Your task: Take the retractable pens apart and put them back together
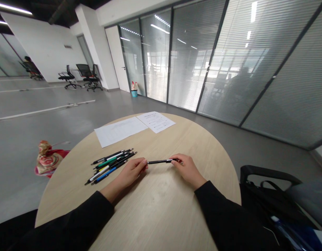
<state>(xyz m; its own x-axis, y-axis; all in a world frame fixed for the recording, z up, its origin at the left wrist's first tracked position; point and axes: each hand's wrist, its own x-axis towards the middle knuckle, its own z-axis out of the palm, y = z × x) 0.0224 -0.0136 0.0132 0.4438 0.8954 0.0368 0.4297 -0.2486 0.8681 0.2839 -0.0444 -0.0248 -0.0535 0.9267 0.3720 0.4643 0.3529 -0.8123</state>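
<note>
A slim black pen [160,161] lies level between my two hands, just above the round wooden table [155,209]. Its left end is pinched by the fingertips of my left hand [132,171]. My right hand [188,168] grips the other end, with fingers curled round it. Left of my left hand, several pens [108,165] with black, white, green, yellow and blue barrels rest in a loose heap on the tabletop. Some of them overlap, so the lower ones are partly hidden.
Two printed paper sheets, one at left [120,130] and one at right [157,122], lie at the table's far side. A red patterned bag [49,158] sits beyond the left edge. At right stands a black chair [270,172] with a bag on it.
</note>
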